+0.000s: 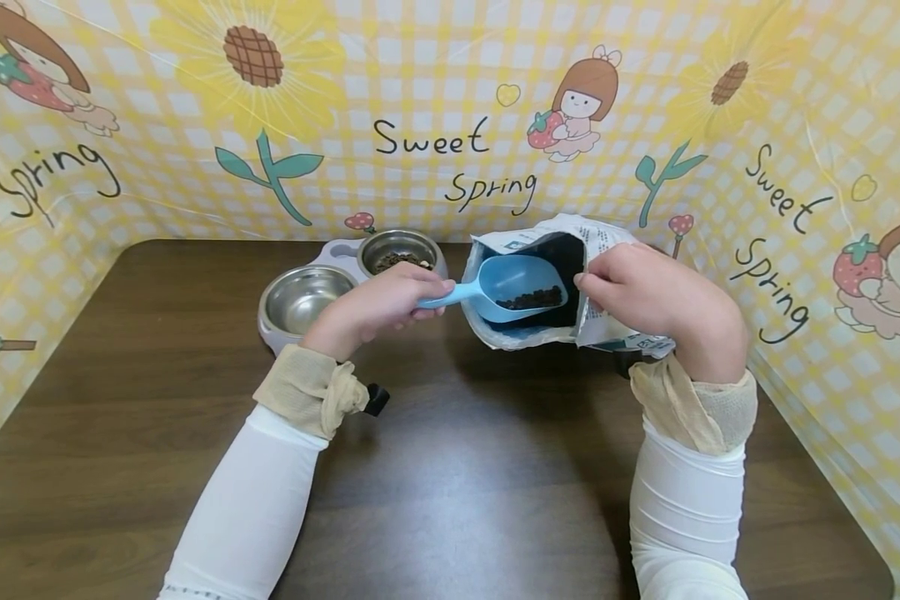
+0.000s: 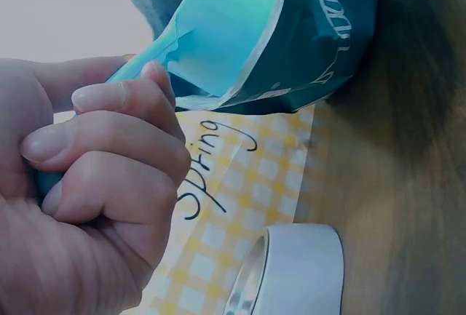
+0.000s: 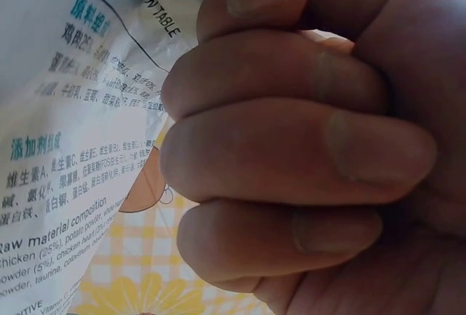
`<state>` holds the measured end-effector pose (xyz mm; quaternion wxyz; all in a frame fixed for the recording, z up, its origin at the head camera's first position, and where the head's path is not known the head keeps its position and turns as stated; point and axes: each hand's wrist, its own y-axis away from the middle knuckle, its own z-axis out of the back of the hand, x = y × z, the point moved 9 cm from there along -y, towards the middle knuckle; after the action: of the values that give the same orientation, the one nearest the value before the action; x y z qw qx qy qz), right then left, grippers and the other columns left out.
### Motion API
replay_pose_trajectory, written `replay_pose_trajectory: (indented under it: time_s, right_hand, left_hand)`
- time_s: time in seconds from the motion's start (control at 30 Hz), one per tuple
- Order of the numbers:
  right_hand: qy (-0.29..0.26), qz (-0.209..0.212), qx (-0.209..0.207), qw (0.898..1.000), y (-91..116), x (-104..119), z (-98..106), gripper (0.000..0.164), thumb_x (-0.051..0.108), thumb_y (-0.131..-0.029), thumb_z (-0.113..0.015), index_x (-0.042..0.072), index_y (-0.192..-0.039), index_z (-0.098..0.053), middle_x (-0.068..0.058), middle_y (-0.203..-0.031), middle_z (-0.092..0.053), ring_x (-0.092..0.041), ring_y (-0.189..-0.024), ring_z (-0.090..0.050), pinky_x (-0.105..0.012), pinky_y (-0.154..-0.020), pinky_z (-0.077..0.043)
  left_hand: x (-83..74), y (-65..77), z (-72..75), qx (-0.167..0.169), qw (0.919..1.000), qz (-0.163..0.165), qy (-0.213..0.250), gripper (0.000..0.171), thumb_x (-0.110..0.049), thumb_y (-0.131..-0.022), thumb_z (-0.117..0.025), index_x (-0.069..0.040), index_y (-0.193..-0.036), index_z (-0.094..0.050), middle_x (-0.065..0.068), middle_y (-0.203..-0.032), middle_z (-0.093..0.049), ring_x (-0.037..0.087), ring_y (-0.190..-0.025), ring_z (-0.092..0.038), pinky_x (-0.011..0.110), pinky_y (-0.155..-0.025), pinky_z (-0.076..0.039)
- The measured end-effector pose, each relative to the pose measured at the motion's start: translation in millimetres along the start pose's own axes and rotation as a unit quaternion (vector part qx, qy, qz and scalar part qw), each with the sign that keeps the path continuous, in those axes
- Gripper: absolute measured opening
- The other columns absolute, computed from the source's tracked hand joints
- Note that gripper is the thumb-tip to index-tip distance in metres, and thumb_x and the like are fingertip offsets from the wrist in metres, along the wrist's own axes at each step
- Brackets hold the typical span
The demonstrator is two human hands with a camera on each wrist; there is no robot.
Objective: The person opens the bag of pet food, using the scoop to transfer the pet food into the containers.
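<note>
My left hand grips the handle of a light blue scoop, fingers curled round it in the left wrist view. The scoop's bowl sits in the mouth of a pet food bag and carries some dark kibble. At the bag's right edge my right hand pinches the rim between thumb and fingers, and the mouth gapes toward the left. In the right wrist view, curled fingers lie beside the bag's printed white side. The inside of the bag is mostly dark.
A double pet bowl stand is left of the bag. Its rear steel bowl holds brown kibble; the front steel bowl shows bare metal. The wooden table meets a yellow checked cloth wall behind and on both sides.
</note>
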<state>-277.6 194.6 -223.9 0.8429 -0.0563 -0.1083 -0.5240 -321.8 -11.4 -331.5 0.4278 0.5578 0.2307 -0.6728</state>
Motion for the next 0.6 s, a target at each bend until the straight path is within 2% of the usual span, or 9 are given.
replay_pose_trajectory:
  time_s: [0.6]
  right_hand:
    - [-0.001, 0.0, 0.003, 1.0, 0.2, 0.0, -1.6, 0.047, 0.016, -0.1, -0.048, 0.013, -0.053, -0.046, 0.003, -0.049, -0.035, -0.017, -0.042, -0.04, -0.031, -0.049, -0.039]
  left_hand:
    - [-3.2, 9.4, 7.7, 0.036, 0.9992, 0.004, 0.016, 0.033, -0.027, -0.105, -0.048, -0.004, -0.083, -0.059, -0.004, -0.056, -0.044, 0.01, -0.043, -0.031, 0.02, -0.041, -0.023]
